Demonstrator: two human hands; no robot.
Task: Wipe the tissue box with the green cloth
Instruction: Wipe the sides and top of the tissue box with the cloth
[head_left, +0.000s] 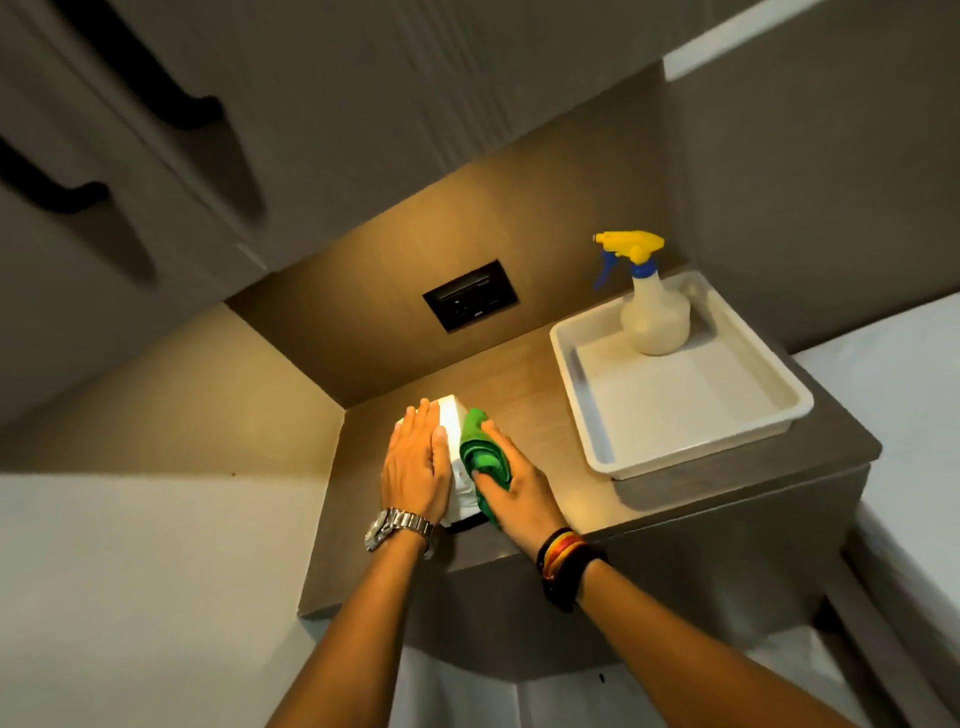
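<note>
A white tissue box (453, 431) stands on the wooden shelf top (524, 384), brightly lit from above. My left hand (415, 465) lies flat on the box's top and left side, fingers together, steadying it. My right hand (514, 488) grips a bunched green cloth (480, 452) and presses it against the right side of the box. Both hands hide much of the box.
A white plastic tray (727, 415) sits at the right of the shelf with a spray bottle (652, 312), yellow and blue trigger, standing in its far corner. A black wall socket panel (470, 295) is on the back wall. Cabinet doors with black handles (171, 93) hang overhead.
</note>
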